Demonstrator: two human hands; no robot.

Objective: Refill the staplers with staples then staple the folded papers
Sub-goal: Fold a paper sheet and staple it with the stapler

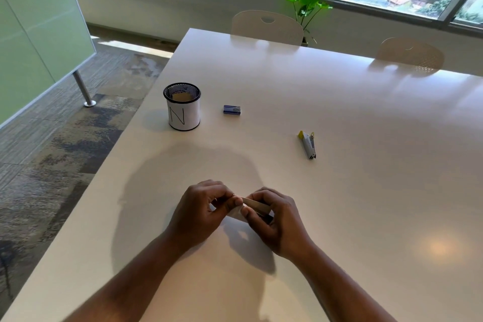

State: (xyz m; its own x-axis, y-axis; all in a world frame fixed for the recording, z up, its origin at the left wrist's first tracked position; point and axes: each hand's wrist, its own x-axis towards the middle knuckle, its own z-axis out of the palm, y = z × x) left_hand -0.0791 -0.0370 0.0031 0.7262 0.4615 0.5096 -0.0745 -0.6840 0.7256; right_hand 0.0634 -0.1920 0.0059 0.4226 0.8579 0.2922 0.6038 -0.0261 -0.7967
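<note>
Both hands meet over the near middle of the white table. My left hand and my right hand pinch a small folded paper between their fingertips, held just above the tabletop. A white stapler with a yellow end lies farther out to the right, untouched. A small blue staple box lies beyond the hands, near the table's middle. Part of the paper is hidden by my fingers.
A black mesh pen cup wrapped in white paper marked "N" stands at the left. Two pale chairs are tucked in at the far edge, a green plant behind them. The table's left edge drops to carpet.
</note>
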